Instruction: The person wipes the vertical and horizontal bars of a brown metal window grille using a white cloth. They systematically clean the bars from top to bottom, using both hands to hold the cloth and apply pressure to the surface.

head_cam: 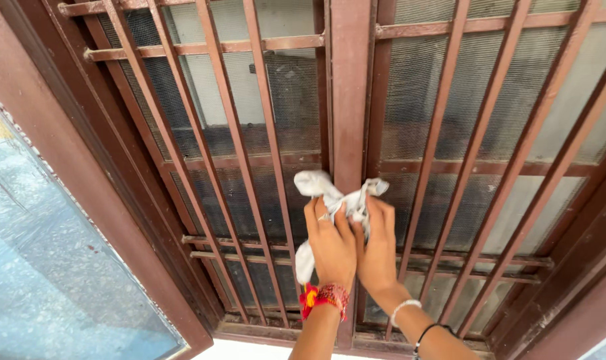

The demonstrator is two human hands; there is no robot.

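The central post (351, 100) of a reddish-brown window grille runs straight down the view, and both hands meet against it about halfway down. The left hand (331, 243) presses a crumpled white cloth (336, 197) onto the post's left edge, fingers curled over the fabric and clamped on it; a ring shows on one finger and a red beaded band circles the wrist. The right hand (377, 247) lies just right of the left one, its fingers closed over the same cloth where the fabric wraps across the post's front. One tail of the cloth hangs down left of the post, beside the left hand. Slanted bars (236, 133) fan out on either side of the post, with dusty mesh (416, 100) behind them. Far left of the post, an open glass pane (43, 267) swings inward.
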